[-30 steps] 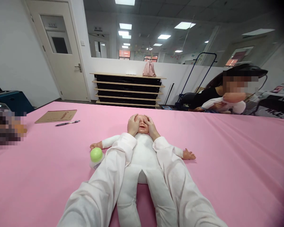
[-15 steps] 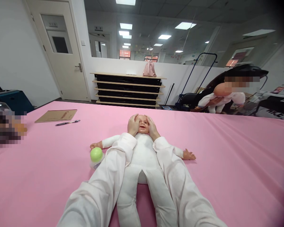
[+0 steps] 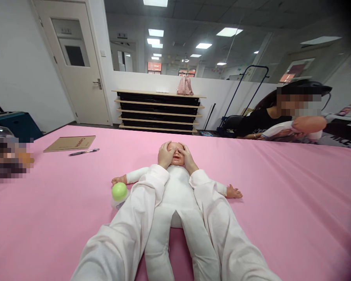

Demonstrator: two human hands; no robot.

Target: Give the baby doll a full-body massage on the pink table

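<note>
A baby doll (image 3: 179,187) with a white cloth body lies on its back, arms spread and legs toward me. My left hand (image 3: 165,155) cups one side of the doll's head, its thumb across the face near an eye. On the other side, my right hand (image 3: 188,156) holds the head the same way, thumb over the brow and eye. The doll's eyes are hidden under my thumbs, while its nose and mouth show. Beside my left forearm stands a bottle with a light green cap (image 3: 119,191), close to the doll's hand and partly covered by my sleeve.
The pink sheet (image 3: 280,195) covers the table. Toward the far left lie a brown notebook (image 3: 70,143) and a pen (image 3: 84,152). Across the table at the right, a person in black (image 3: 256,121) holds another doll (image 3: 308,125). A shelf unit (image 3: 159,111) stands behind.
My thumbs have moved inward over the doll's eyes, which showed in part before. The other person's doll has tipped from upright to lying, its head now at the right.
</note>
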